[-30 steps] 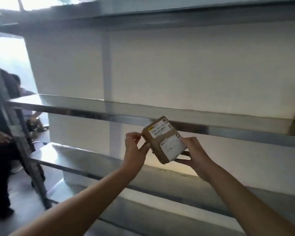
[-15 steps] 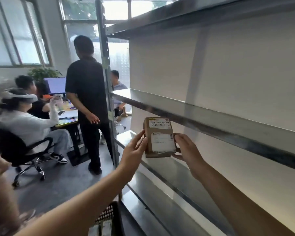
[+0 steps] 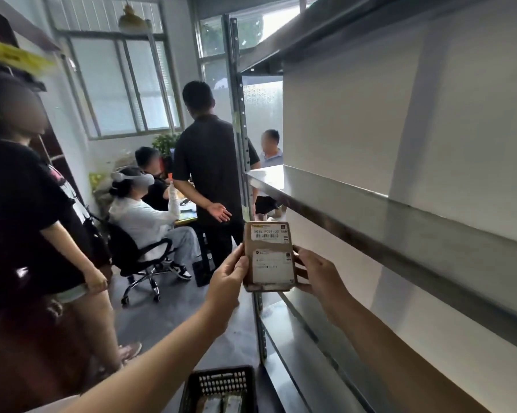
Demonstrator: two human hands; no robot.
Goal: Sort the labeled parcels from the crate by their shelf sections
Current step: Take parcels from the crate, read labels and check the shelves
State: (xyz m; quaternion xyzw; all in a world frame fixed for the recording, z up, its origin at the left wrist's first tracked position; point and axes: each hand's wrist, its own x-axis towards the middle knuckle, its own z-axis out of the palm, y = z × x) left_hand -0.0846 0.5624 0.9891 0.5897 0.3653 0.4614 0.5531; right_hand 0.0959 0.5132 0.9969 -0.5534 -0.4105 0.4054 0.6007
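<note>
View from the wearer's head, looking along two bare forearms. Both hands hold one small brown cardboard parcel (image 3: 267,256) upright in mid-air, just in front of the near end of a metal shelving rack. It touches no shelf.

The left hand (image 3: 226,281) grips the parcel's left edge, with the thumb on the front and the other fingers hidden behind. The right hand (image 3: 318,274) grips the right edge, its fingers (image 3: 300,257) curled round the side. Holding it by the edges leaves the front uncovered. An upper label (image 3: 270,234) with a barcode and a larger lower label (image 3: 271,267) both face the camera, apparently so the shelf section can be read. The print is too small to make out.

To the right, the steel rack runs away from the viewer. Its middle shelf (image 3: 370,216) is a little above the parcel and its lower shelf (image 3: 296,338) is beneath the hands. An upright post (image 3: 239,129) marks the rack's near corner.

On the floor below the hands, cut off by the bottom edge, is a black plastic crate (image 3: 218,383) with pale packets inside.

Beyond, a standing person (image 3: 206,162) in a dark shirt faces away, and a seated person (image 3: 144,210) wearing a headset is in an office chair. A third person (image 3: 27,204) stands close at the left edge.

The wearer seems to be checking the label before choosing a shelf, and the parcel is not yet placed.
</note>
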